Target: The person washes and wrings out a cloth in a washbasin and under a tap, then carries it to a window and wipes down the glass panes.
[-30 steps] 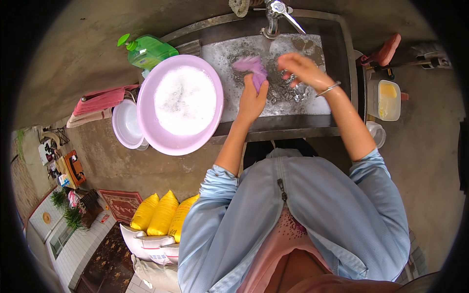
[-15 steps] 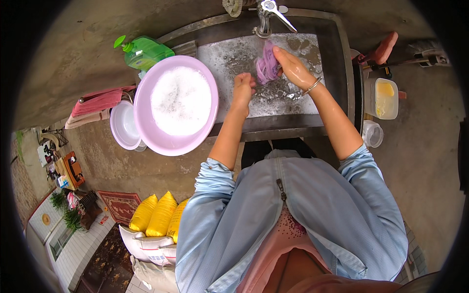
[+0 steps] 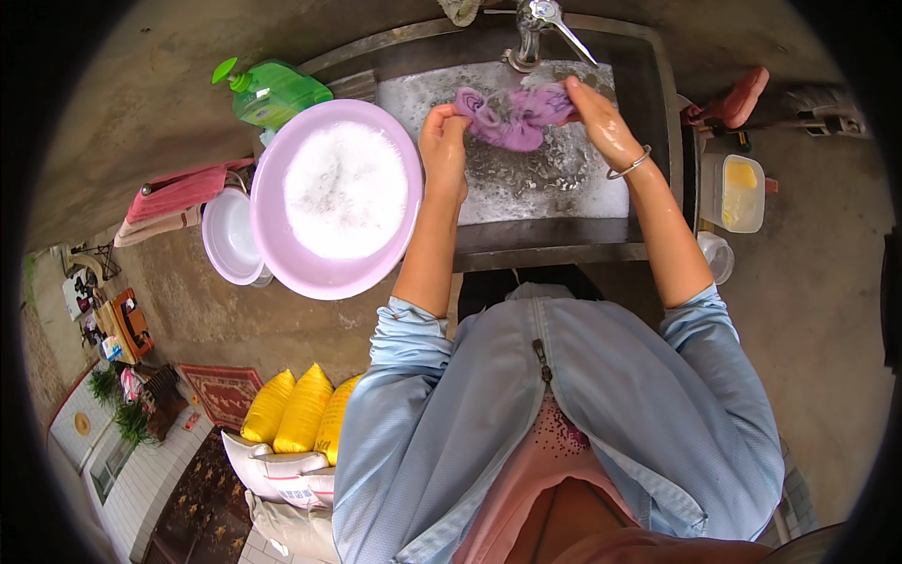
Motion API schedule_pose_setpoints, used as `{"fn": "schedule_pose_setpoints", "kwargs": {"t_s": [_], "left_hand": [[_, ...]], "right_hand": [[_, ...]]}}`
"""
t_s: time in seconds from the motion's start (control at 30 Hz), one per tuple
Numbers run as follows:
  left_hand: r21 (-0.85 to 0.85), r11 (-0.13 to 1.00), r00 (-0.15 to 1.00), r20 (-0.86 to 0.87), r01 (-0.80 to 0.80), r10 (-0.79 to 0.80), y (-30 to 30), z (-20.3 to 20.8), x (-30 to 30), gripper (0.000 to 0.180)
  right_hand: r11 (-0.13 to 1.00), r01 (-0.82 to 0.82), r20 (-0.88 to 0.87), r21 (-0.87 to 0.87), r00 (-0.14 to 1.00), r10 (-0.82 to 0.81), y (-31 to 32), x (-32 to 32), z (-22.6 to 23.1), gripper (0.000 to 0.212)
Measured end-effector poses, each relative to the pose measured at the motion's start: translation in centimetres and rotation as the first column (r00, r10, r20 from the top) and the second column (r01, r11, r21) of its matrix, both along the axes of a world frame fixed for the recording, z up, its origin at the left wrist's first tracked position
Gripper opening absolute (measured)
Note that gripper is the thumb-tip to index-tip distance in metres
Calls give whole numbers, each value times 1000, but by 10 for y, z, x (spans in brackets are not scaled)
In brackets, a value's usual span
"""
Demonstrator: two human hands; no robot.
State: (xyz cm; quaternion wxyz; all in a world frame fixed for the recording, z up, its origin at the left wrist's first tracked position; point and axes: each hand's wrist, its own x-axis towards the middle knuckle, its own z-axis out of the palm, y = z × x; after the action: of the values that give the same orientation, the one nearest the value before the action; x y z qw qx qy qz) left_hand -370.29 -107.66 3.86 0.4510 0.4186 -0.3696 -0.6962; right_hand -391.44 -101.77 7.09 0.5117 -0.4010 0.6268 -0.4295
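Observation:
A wet purple cloth (image 3: pixel 519 120) with darker markings is stretched between my hands over the sink (image 3: pixel 550 235). It looks like a small knitted or sock-like garment, but its exact kind is unclear. My left hand (image 3: pixel 443 148) pinches its left end between thumb and fingers. On the right side, my right hand (image 3: pixel 603 127), with a bangle at the wrist, grips the other end. Foamy water lies in the sink beneath the cloth. Just behind it stands the metal faucet (image 3: pixel 529 42), its lever pointing right.
A pink-lilac basin (image 3: pixel 406 202) full of suds sits at the sink's left end. Behind it stands a green pump bottle (image 3: pixel 280 92). A smaller white basin (image 3: pixel 218 249) is lower left. To the right are a clear tub with yellow contents (image 3: pixel 742 195) and a clear jar (image 3: pixel 716 256).
The purple cloth was bunched beside my right hand under the faucet; now it is spread sideways. My left hand has moved left and up and has taken hold of its left end.

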Motion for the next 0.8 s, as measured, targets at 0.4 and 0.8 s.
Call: {"fn": "schedule_pose_setpoints", "kwargs": {"t_s": [0.4, 0.8], "left_hand": [[-80, 989, 970, 220, 121, -100, -15, -9, -5, 24], [-185, 688, 699, 367, 701, -614, -17, -2, -13, 15]], "right_hand": [[987, 157, 84, -41, 985, -153, -6, 6, -4, 31], [966, -239, -20, 94, 970, 242, -8, 7, 11, 22]]}}
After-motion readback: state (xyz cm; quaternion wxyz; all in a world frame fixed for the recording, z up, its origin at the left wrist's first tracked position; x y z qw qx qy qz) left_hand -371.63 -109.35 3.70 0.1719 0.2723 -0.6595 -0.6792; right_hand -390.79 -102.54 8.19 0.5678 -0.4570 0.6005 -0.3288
